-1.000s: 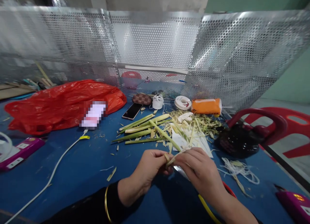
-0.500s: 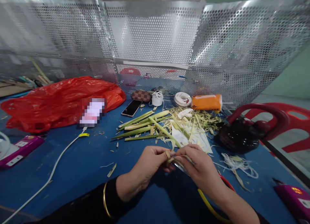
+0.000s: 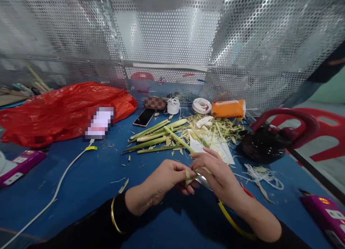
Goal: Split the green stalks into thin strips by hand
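My left hand pinches a pale green, folded plant strip between thumb and fingers. Meeting it from the right, my right hand grips the same strip, its fingers bent and partly hiding it. Under my right hand lies a metal tool whose yellow handle sticks out below the forearm; its kind is hidden. Just beyond the hands, several green stalks lie beside a heap of shredded plant bits. White paper is partly under the heap.
On the right stand a dark pot-like object with a red handle, white string and a purple power strip. A red plastic bag and phone lie left. Perforated metal panels rise behind the blue table.
The view has tilted down slightly. My right hand's fingers have shifted over the strip, and the left still pinches it. A person's dark clothing has appeared at the far right edge.
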A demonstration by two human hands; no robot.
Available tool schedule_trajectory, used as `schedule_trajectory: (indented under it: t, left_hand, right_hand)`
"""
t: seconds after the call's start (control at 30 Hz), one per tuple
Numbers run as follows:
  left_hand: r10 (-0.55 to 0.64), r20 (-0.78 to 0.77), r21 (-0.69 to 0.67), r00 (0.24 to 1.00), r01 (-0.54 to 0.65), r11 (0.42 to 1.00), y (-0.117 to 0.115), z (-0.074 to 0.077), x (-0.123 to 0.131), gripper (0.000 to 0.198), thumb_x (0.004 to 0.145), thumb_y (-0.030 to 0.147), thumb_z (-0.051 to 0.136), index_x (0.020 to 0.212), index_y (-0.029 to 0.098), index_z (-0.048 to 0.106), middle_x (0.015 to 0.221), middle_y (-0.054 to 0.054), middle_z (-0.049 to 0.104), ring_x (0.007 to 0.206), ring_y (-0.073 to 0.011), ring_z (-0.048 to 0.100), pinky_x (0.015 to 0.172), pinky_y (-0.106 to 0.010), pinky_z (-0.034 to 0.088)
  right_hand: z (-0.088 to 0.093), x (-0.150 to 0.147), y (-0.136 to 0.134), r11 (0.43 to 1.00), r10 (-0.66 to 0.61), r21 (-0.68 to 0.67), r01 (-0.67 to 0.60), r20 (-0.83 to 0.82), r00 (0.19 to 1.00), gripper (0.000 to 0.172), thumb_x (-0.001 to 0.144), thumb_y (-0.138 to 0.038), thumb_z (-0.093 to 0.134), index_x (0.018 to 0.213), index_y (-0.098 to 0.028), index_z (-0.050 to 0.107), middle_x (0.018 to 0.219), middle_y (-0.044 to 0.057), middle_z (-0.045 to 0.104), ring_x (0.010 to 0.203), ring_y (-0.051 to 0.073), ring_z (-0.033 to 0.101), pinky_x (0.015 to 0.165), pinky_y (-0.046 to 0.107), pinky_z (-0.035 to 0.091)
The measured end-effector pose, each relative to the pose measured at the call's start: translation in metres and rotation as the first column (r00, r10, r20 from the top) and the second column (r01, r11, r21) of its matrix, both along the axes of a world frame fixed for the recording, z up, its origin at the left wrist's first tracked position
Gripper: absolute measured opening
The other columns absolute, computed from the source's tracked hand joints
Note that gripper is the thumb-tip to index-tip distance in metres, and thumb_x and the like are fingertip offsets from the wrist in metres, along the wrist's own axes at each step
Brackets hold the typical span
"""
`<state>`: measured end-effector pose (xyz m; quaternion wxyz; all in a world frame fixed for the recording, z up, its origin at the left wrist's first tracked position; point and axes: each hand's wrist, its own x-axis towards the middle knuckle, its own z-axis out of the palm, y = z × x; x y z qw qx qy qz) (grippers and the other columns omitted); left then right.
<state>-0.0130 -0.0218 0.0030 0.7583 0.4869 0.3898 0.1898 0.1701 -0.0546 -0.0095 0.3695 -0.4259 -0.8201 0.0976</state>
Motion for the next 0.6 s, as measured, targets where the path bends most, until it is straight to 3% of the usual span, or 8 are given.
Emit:
schedule_trajectory:
  t: [0.13,0.2,0.27,0.33,0.4,0.47,0.6]
  left_hand:
    - [-0.048,-0.001,0.0,0.999,0.048,0.999,-0.001,-0.001,0.0,0.031,0.069,0.043,0.074,0.076,0.013,0.073,0.073,-0.007,0.071,0.057,-0.011,0.061,0.059,-0.022,0.048]
    - [-0.04,-0.022,0.002,0.999,0.04,0.999,-0.002,-0.003,0.002,0.029,0.068,0.041,0.075,0.073,0.012,0.072,0.07,-0.006,0.07,0.056,-0.0106,0.061,0.057,-0.022,0.047]
    - [-0.007,-0.027,0.001,1.0,0.007,1.0,-0.002,-0.004,0.003,0.029,0.067,0.04,0.076,0.071,0.012,0.071,0.067,-0.006,0.068,0.055,-0.0105,0.06,0.056,-0.022,0.047]
    - [0.05,-0.014,-0.001,0.999,-0.05,0.999,-0.001,-0.006,0.004,0.03,0.066,0.041,0.075,0.07,0.011,0.071,0.068,-0.006,0.069,0.055,-0.0107,0.06,0.056,-0.022,0.047]
    - [0.116,-0.001,0.002,0.993,-0.116,0.993,0.001,-0.007,0.004,0.03,0.066,0.04,0.076,0.07,0.011,0.07,0.071,-0.007,0.069,0.056,-0.0111,0.06,0.057,-0.023,0.048]
    - [0.163,0.008,0.009,0.987,-0.163,0.987,0.004,-0.007,0.003,0.03,0.066,0.04,0.075,0.069,0.011,0.07,0.07,-0.007,0.069,0.057,-0.0111,0.06,0.056,-0.022,0.048]
    - [0.202,0.014,0.009,0.979,-0.202,0.979,0.005,-0.007,0.003,0.03,0.067,0.04,0.075,0.069,0.011,0.07,0.063,-0.005,0.065,0.055,-0.0108,0.058,0.054,-0.021,0.047]
  right_hand:
    - [-0.003,-0.006,-0.001,0.99,-0.079,-0.121,0.072,-0.06,0.995,0.014,0.089,-0.02,0.051,0.076,-0.023,0.056,0.068,-0.004,0.062,0.067,0.013,0.061,0.1,0.042,0.038]
    - [-0.005,-0.009,-0.002,0.966,-0.146,-0.228,0.121,-0.097,0.985,0.02,0.087,-0.024,0.055,0.067,-0.022,0.054,0.061,-0.004,0.058,0.061,0.014,0.057,0.087,0.037,0.046]
    - [-0.006,-0.01,-0.003,0.938,-0.251,-0.278,0.205,-0.141,0.958,0.017,0.085,-0.027,0.059,0.069,-0.022,0.055,0.067,-0.001,0.061,0.067,0.017,0.059,0.072,0.032,0.048]
    - [-0.006,-0.007,-0.003,0.937,-0.332,-0.181,0.299,-0.191,0.924,0.008,0.085,-0.029,0.06,0.082,-0.022,0.059,0.086,0.004,0.066,0.084,0.02,0.061,0.072,0.032,0.048]
    - [-0.004,-0.003,-0.003,0.944,-0.323,0.014,0.33,-0.167,0.931,0.009,0.087,-0.03,0.059,0.091,-0.022,0.061,0.097,0.006,0.066,0.097,0.023,0.059,0.083,0.036,0.045]
    - [-0.001,0.001,-0.002,0.949,-0.269,0.163,0.27,-0.033,0.963,0.009,0.087,-0.031,0.06,0.091,-0.023,0.062,0.094,0.006,0.067,0.1,0.024,0.059,0.092,0.041,0.038]
    - [0.003,-0.003,-0.001,0.959,-0.21,0.23,0.166,0.181,0.961,0.012,0.092,-0.027,0.053,0.09,-0.023,0.064,0.083,0.003,0.069,0.093,0.022,0.061,0.099,0.044,0.029]
